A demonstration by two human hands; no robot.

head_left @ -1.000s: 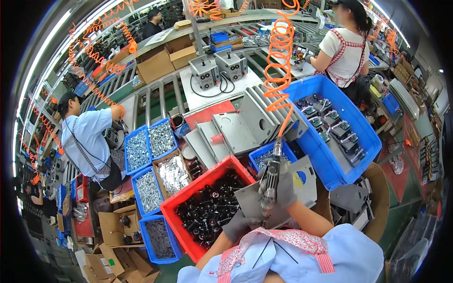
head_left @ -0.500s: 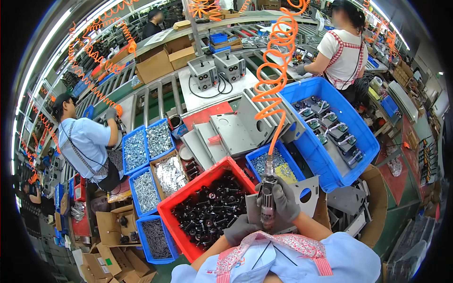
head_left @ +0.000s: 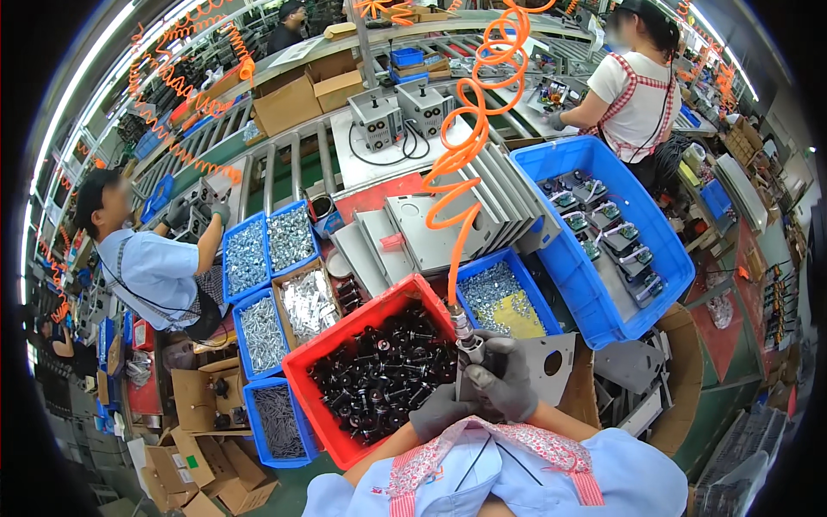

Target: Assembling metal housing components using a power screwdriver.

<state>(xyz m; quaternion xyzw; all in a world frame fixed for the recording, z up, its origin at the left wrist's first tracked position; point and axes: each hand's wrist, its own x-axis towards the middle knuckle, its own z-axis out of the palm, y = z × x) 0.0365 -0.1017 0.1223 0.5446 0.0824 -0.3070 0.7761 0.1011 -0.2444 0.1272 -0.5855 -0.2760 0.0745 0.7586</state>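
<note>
In my gloved right hand is an air screwdriver, its metal hose end pointing up and away; the fingers wrap round its body and hide its lower end. A flat grey metal plate with a round hole stands upright behind the tool, close to my chest. My gloved left hand is closed at the plate's left edge, its fingertips partly covered by the right hand. Just left of both hands sits a red bin of black knob-like parts with metal studs.
An orange coiled hose hangs over stacked grey panels. Blue bins of small hardware stand ahead and left. A large blue crate of circuit assemblies is right, above a carton. Co-workers stand left and far right.
The screwdriver and my right hand have shifted left and tipped, the hose end swinging left with them. The plate has moved slightly. The co-worker on the left has brought their hands lower onto a metal unit.
</note>
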